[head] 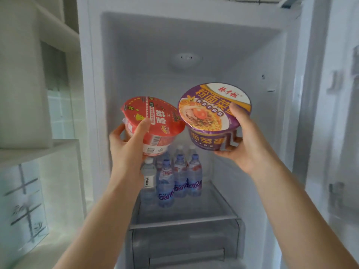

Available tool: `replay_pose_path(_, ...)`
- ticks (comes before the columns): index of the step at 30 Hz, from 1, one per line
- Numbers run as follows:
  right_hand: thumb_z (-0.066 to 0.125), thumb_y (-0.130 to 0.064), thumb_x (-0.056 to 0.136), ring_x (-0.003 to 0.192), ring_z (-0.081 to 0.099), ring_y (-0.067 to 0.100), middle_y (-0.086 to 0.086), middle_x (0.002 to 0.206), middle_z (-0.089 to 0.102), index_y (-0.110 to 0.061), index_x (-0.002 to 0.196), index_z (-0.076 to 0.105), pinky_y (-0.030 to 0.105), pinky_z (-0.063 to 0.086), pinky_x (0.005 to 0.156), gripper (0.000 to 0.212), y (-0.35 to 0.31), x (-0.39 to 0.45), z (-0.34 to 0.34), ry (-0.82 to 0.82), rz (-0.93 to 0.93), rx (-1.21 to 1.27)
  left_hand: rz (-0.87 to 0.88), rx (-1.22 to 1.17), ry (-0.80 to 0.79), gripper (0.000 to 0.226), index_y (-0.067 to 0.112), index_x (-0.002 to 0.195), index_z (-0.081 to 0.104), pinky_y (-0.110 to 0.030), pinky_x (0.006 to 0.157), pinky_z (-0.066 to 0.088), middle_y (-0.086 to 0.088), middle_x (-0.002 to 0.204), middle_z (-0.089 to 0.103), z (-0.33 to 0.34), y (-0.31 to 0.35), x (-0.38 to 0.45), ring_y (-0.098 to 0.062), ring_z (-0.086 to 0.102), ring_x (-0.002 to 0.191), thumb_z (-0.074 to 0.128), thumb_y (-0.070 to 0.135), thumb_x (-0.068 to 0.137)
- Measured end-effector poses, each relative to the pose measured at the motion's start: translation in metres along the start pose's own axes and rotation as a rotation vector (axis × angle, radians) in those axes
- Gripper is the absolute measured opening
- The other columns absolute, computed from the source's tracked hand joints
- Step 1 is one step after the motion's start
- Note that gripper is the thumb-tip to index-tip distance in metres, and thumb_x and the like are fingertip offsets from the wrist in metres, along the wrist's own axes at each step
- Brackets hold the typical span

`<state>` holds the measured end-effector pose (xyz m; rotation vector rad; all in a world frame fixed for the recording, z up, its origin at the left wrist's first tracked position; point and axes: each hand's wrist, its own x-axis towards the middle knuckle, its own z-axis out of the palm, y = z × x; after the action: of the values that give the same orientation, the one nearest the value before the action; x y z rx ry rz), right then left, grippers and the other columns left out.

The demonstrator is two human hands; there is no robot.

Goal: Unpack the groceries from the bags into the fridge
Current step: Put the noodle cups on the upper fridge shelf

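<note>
Fingers of the left hand (128, 144) curl round the red noodle bowl (153, 123), thumb on its lid. The right hand (244, 140) grips the purple noodle bowl (213, 115) likewise, both tilted, held before the open fridge (194, 45) above water bottles (174, 175) on its shelf (194, 218).

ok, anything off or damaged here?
Nothing damaged or spilled. Both noodle bowls are tilted in the hands: red bowl in the left hand, purple bowl in the right hand. Water bottles stand upright on the fridge shelf.
</note>
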<state>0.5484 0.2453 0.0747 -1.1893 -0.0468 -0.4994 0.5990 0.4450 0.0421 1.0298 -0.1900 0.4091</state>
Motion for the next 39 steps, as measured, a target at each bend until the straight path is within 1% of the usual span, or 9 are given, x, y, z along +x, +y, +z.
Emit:
replay_pose_path(6, 0.065, -0.045, 0.082, 0.092, 0.06, 0.015, -0.005, 0.088, 0.063, -0.025, 0.094, 0.062, 0.048, 0.054, 0.085, 0.023, -0.019, 0.032, 0.018, 0.017, 0.022, 0.032, 0.039, 0.025, 0.033, 0.064, 0.021, 0.13, 0.049, -0.036, 0.082, 0.058, 0.0, 0.112, 0.068, 0.028, 0.007, 0.043, -0.015, 0.07, 0.093, 0.077, 0.039, 0.076)
replay_pose_path(11, 0.06, -0.05, 0.085, 0.082, 0.053, 0.015, -0.005, 0.084, 0.052, -0.025, 0.083, 0.054, 0.053, 0.045, 0.096, 0.025, -0.032, 0.064, 0.03, 0.029, 0.079, 0.062, 0.032, 0.08, 0.006, 0.058, 0.014, 0.116, 0.057, -0.035, 0.072, 0.059, -0.005, 0.1, 0.073, 0.053, 0.007, 0.09, -0.017, 0.073, 0.081, 0.074, 0.047, 0.071)
replay_pose_path(14, 0.053, -0.053, 0.089, 0.073, 0.053, 0.018, -0.002, 0.082, 0.051, -0.023, 0.08, 0.05, 0.056, 0.04, 0.095, 0.031, -0.038, 0.078, 0.033, 0.011, 0.116, 0.019, -0.004, 0.122, 0.021, 0.08, 0.011, 0.116, 0.055, -0.032, 0.067, 0.056, -0.011, 0.109, 0.067, 0.063, 0.005, 0.109, -0.022, 0.071, 0.083, 0.073, 0.059, 0.054)
replay_pose_path(18, 0.051, -0.057, 0.088, 0.104, 0.052, 0.028, 0.004, 0.087, 0.045, -0.017, 0.088, 0.048, 0.06, 0.039, 0.098, 0.041, -0.039, 0.097, 0.035, -0.005, 0.166, 0.014, -0.068, 0.074, 0.03, 0.102, 0.01, 0.121, 0.056, -0.03, 0.053, 0.056, -0.013, 0.125, 0.058, 0.065, 0.0, 0.131, -0.025, 0.07, 0.088, 0.072, 0.068, 0.039)
replay_pose_path(22, 0.048, -0.061, 0.088, 0.12, 0.049, 0.033, 0.005, 0.089, 0.044, -0.017, 0.109, 0.043, 0.064, 0.037, 0.098, 0.049, -0.036, 0.113, 0.037, -0.021, 0.199, 0.001, -0.121, 0.11, -0.054, 0.082, 0.013, 0.126, 0.056, -0.034, 0.057, 0.056, -0.01, 0.118, 0.065, 0.063, -0.003, 0.144, -0.026, 0.07, 0.09, 0.068, 0.067, 0.065)
replay_pose_path(25, 0.049, -0.059, 0.089, 0.112, 0.05, 0.033, 0.006, 0.087, 0.044, -0.017, 0.111, 0.042, 0.065, 0.035, 0.099, 0.047, -0.034, 0.12, 0.034, -0.024, 0.206, 0.01, -0.129, 0.174, -0.074, 0.095, 0.013, 0.125, 0.057, -0.037, 0.062, 0.059, -0.011, 0.119, 0.065, 0.059, -0.007, 0.147, -0.027, 0.07, 0.093, 0.071, 0.075, 0.054)
replay_pose_path(29, 0.049, -0.056, 0.091, 0.086, 0.053, 0.031, 0.007, 0.083, 0.047, -0.016, 0.109, 0.046, 0.065, 0.035, 0.101, 0.043, -0.03, 0.128, 0.029, -0.017, 0.223, -0.011, -0.111, 0.193, -0.095, 0.056, 0.01, 0.111, 0.065, -0.038, 0.075, 0.059, -0.011, 0.104, 0.071, 0.055, -0.009, 0.147, -0.026, 0.07, 0.092, 0.066, 0.057, 0.08)
replay_pose_path(34, 0.046, -0.059, 0.091, 0.087, 0.051, 0.03, 0.007, 0.086, 0.045, -0.016, 0.101, 0.05, 0.064, 0.036, 0.1, 0.045, -0.029, 0.135, 0.026, -0.033, 0.252, -0.069, -0.095, 0.478, -0.016, 0.118, 0.014, 0.121, 0.056, -0.034, 0.048, 0.055, -0.013, 0.112, 0.065, 0.05, -0.003, 0.158, -0.029, 0.07, 0.082, 0.057, 0.092, 0.032)
replay_pose_path(39, 0.035, -0.069, 0.089, 0.096, 0.055, 0.032, 0.01, 0.089, 0.054, -0.013, 0.091, 0.052, 0.059, 0.045, 0.091, 0.058, -0.018, 0.14, 0.023, -0.063, 0.284, -0.242, 0.334, 0.89, 0.133, 0.109, 0.013, 0.134, 0.033, -0.049, 0.064, 0.058, -0.016, 0.121, 0.054, 0.052, 0.001, 0.148, -0.037, 0.064, 0.09, 0.029, 0.095, 0.062)
